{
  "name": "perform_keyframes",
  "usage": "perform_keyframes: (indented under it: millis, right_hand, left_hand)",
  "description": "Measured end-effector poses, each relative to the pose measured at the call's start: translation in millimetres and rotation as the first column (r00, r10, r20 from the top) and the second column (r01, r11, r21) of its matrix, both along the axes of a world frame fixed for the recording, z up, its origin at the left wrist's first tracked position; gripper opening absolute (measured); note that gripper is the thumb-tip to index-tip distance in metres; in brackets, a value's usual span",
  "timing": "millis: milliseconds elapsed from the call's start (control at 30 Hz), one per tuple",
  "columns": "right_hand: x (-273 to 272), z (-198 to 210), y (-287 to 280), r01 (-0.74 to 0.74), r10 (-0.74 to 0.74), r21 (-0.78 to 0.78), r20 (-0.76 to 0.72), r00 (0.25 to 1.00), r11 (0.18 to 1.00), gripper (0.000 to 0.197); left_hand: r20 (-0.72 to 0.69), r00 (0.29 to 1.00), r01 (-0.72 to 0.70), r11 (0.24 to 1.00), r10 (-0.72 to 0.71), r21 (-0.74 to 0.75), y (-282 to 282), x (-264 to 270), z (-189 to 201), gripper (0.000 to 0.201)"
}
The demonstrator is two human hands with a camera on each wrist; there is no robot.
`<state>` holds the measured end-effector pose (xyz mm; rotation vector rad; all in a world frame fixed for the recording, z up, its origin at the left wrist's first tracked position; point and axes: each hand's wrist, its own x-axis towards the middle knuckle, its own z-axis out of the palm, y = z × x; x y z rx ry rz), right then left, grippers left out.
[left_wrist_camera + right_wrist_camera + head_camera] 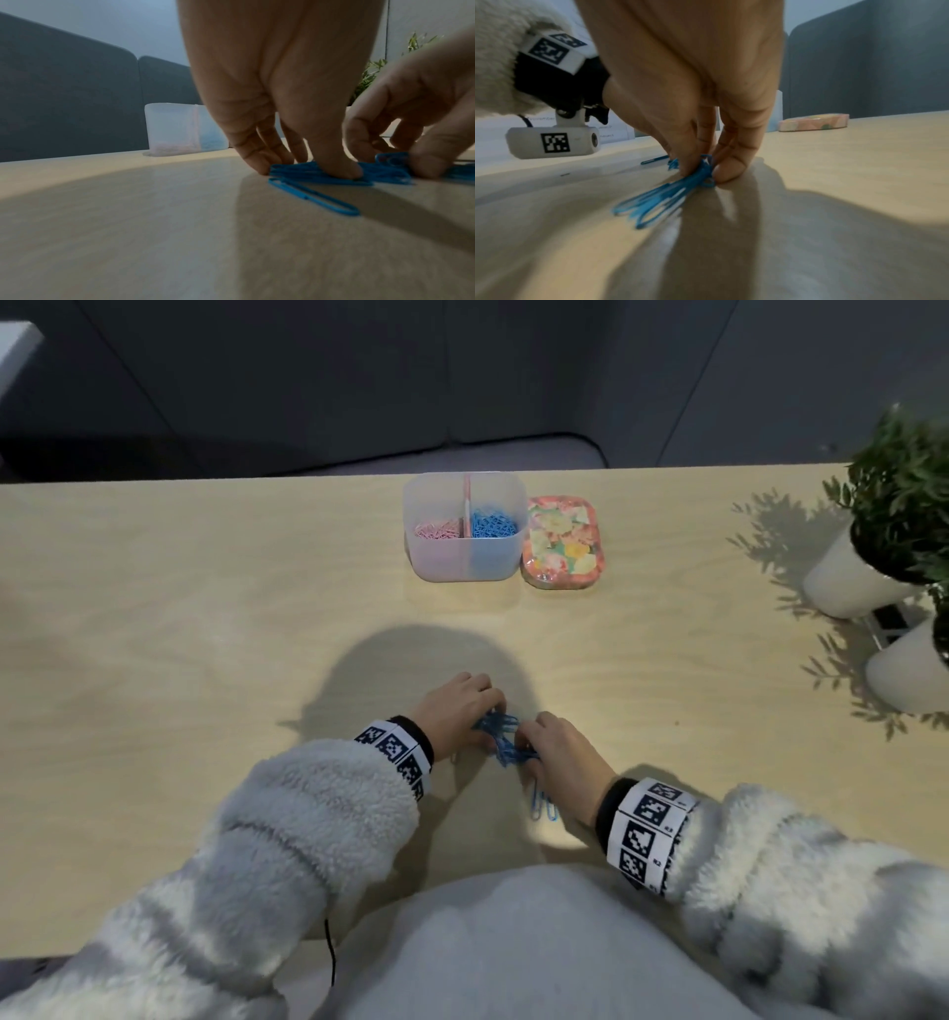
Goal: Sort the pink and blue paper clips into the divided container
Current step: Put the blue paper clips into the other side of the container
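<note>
A small heap of blue paper clips [506, 737] lies on the wooden table near its front edge, between both hands. My left hand [485, 711] grips the heap's left side, thumb pressing down on the clips [321, 174] and fingers curled behind them. My right hand [529, 737] pinches a bunch of blue clips [659, 201] between thumb and fingers. One loose blue clip [313, 198] lies just in front of the left thumb. The clear divided container [462, 557] stands at the far edge, pink clips [436, 531] in its left half, blue clips [493, 523] in its right.
A flowered tin [562, 541] lies flat against the container's right side. Two potted plants in white pots [847, 577] stand at the table's right edge. Two blue clips [542, 806] lie by my right wrist.
</note>
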<state>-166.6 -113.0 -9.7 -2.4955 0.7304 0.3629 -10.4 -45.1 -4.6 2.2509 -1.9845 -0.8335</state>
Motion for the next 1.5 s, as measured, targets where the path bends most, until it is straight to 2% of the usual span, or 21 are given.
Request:
perform_keyframes:
  millis: [233, 400, 533, 633, 733, 800, 867, 967, 1067, 1167, 1267, 1367, 1433, 1500]
  right_hand:
    - [7.8, -2.7, -15.0, 0.086, -0.085, 0.079, -0.019, 0.996, 0.993, 0.020]
    - [16.8, 3.0, -25.9, 0.021, -0.016, 0.065, -0.081, 0.997, 0.998, 0.017]
    - [28.6, 22.3, -50.1, 0.034, -0.023, 0.136, -0.082, 0.996, 0.990, 0.015]
    - [48.7, 50.1, -79.5, 0.098, -0.090, 0.193, -0.046, 0.995, 0.976, 0.033]
    - [80.8, 78.8, -109.0, 0.149, -0.153, 0.134, 0.025, 0.988, 0.980, 0.030]
    - [108.1, 92.0, -128.8, 0.192, -0.202, 0.097, 0.115, 0.973, 0.977, 0.018]
    - [136.1, 97.7, -145.4, 0.259, -0.287, 0.157, 0.197, 0.937, 0.953, 0.008]
    - [171.1, 95.6, -162.2, 0.341, -0.397, 0.241, 0.241, 0.886, 0.908, 0.029]
    - [189.7, 88.8, -167.9, 0.394, -0.455, 0.261, 0.242, 0.857, 0.881, 0.029]
    - [191.9, 82.6, -168.3, 0.401, -0.447, 0.216, 0.247, 0.860, 0.890, 0.005]
    - [184.9, 82.2, -169.1, 0.391, -0.435, 0.197, 0.300, 0.849, 0.899, 0.020]
    - [161.8, 87.1, -164.1, 0.372, -0.440, 0.239, 0.402, 0.803, 0.897, 0.030]
    - [137.8, 87.5, -156.5, 0.370, -0.430, 0.219, 0.426, 0.796, 0.903, 0.029]
    - [110.8, 83.6, -144.1, 0.326, -0.380, 0.200, 0.389, 0.839, 0.924, 0.022]
  left_hand:
    - [-0.053, 0.994, -0.097, 0.995, 0.096, -0.007, -0.3, 9.8, 2.7, 0.027]
    - [-0.069, 0.987, -0.147, 0.989, 0.147, 0.014, 0.8, 15.3, 2.1, 0.029]
    - [-0.091, 0.977, -0.192, 0.981, 0.192, 0.012, 1.1, 17.7, -0.2, 0.023]
    - [-0.110, 0.970, -0.220, 0.976, 0.218, -0.002, 0.9, 18.5, -0.3, 0.021]
    - [-0.118, 0.969, -0.218, 0.976, 0.217, 0.007, 1.3, 21.8, -1.1, 0.019]
    - [-0.115, 0.972, -0.205, 0.979, 0.205, 0.010, 0.9, 24.7, -0.6, 0.017]
    - [-0.121, 0.972, -0.200, 0.980, 0.200, 0.012, -0.1, 27.2, 1.9, 0.018]
    - [-0.125, 0.970, -0.209, 0.978, 0.207, -0.009, -3.2, 32.3, 9.6, 0.019]
    - [-0.170, 0.960, -0.236, 0.969, 0.221, -0.069, -12.7, 41.5, 23.0, 0.015]
    - [-0.233, 0.934, -0.313, 0.934, 0.270, -0.172, -36.8, 55.6, 40.5, 0.012]
    - [-0.278, 0.885, -0.453, 0.833, 0.374, -0.319, -70.8, 71.1, 56.8, 0.012]
    - [-0.277, 0.847, -0.532, 0.739, 0.454, -0.413, -107.2, 87.0, 67.7, 0.018]
    - [-0.229, 0.843, -0.538, 0.757, 0.487, -0.371, -129.1, 96.0, 72.5, 0.022]
    - [-0.136, 0.870, -0.492, 0.808, 0.475, -0.325, -146.9, 101.9, 71.0, 0.023]
